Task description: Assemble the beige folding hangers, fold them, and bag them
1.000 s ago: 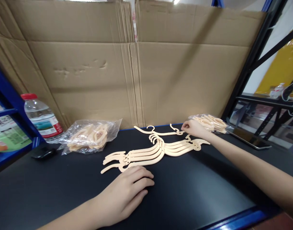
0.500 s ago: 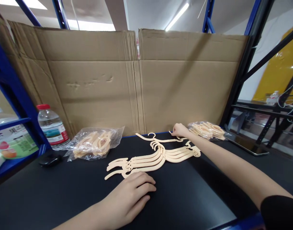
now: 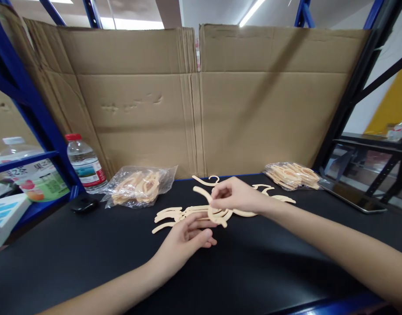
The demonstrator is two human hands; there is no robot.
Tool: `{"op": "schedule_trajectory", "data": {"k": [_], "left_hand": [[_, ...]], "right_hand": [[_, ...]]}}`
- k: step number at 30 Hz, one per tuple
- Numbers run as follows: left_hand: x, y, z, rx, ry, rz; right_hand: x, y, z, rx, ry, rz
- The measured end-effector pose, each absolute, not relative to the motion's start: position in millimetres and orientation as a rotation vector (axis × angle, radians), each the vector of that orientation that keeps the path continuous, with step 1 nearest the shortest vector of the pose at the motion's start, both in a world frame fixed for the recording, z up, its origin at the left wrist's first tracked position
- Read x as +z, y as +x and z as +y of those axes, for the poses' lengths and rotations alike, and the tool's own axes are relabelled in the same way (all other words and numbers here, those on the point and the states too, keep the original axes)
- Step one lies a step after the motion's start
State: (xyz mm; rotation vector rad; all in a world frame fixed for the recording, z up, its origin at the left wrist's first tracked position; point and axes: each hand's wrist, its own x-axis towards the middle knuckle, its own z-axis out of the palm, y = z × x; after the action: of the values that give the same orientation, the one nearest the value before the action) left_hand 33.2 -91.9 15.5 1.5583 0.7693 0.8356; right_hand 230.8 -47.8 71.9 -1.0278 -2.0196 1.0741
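Observation:
Pinched in my right hand (image 3: 238,194) is a cream plastic hanger piece (image 3: 202,193), raised over the table with a curved arm pointing up left and a rounded part hanging below the fingers. My left hand (image 3: 188,238) is just below and left of it, palm turned inward, fingers loosely bent and apart from the thumb. Its fingertips are close to the lower end of the piece; whether they touch I cannot tell. Behind both hands lie several matching cream hangers (image 3: 170,214), partly hidden. Another cream hanger (image 3: 202,180) lies at the back, its hook showing.
Clear plastic bags of cream hangers lie at back left (image 3: 138,188) and back right (image 3: 291,175). A red-capped water bottle (image 3: 86,164) and a black mouse (image 3: 84,204) are at left. A dark tablet (image 3: 352,197) lies at right. Cardboard panels (image 3: 138,105) stand behind the black table.
My right hand has come from the table's back edge toward the middle, bringing the hanger piece. My left hand has lifted and turned its palm inward beside it. The view has shifted slightly.

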Motion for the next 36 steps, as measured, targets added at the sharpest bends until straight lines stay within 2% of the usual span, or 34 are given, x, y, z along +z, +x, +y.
{"op": "schedule_trajectory", "data": {"k": [6,8,11,12,20,29,36], "left_hand": [[19.6,32.3,-95.7,0.916,1.492,0.831],[19.3,30.3,-95.0,0.965,1.453,0.847],[19.1,28.4,-94.5,1.013,1.431,0.856],[19.3,28.2,-94.7,1.023,1.424,0.856],[15.2,25.1,-95.0,1.073,1.376,0.848],[24.6,21.2,-94.2,1.159,1.398,0.847],[30.7,18.0,-87.3,1.188,1.319,0.856]], "right_hand": [[74.6,212.7,-55.8,1.087,-0.833,-2.09],[75.2,227.4,-33.8,0.902,-0.912,-2.091],[67.7,259.9,6.5,0.346,-1.193,-2.195],[62.2,270.7,18.4,0.308,-1.242,-2.226],[15.8,303.3,50.4,0.263,-1.345,-2.306],[59.7,316.4,16.8,0.049,-1.38,-2.108],[54.0,322.9,-48.8,0.132,-1.151,-2.103]]}}
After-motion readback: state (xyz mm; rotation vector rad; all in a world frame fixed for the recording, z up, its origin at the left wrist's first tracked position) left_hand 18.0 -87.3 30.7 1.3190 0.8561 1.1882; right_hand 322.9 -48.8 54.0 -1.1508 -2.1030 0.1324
